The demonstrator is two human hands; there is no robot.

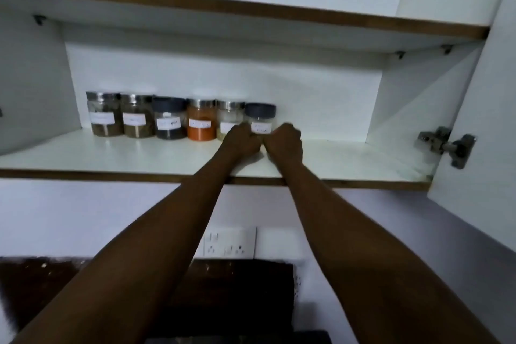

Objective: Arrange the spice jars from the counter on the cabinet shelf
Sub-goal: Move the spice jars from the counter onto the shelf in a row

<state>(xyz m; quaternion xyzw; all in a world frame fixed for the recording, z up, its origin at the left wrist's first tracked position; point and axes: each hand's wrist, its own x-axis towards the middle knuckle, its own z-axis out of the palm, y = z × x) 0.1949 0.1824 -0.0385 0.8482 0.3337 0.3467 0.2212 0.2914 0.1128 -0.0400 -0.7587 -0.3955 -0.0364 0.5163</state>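
Six spice jars stand upright in one row along the back of the lower cabinet shelf [111,153], each touching or just beside its neighbour. From left to right: jar 1 [104,114], metal lid, brown contents; jar 2 [136,117], metal lid, brown contents; jar 3 [169,119], dark lid, dark contents; jar 4 [201,120], metal lid, orange powder; jar 5 [228,117], metal lid, pale contents; jar 6 [260,117], dark lid, pale contents. Every jar carries a white label facing forward; the writing is too blurred to read. Both arms reach up from below into the shelf opening. The left hand [242,139] sits at the lower left side of jar 6 and overlaps the base of jar 5. The right hand [286,142] sits at the lower right side of jar 6. Both hands show curled fingers, knuckles toward the camera, and they flank jar 6 with its label visible between them; the hands appear to clasp the jar from either side, though the fingertips are hidden. The upper shelf [251,12] runs across the top. A door hinge [446,145] is mounted at the right side. Below the shelf, a wall socket plate [229,241] is fixed above the dark counter [42,282].
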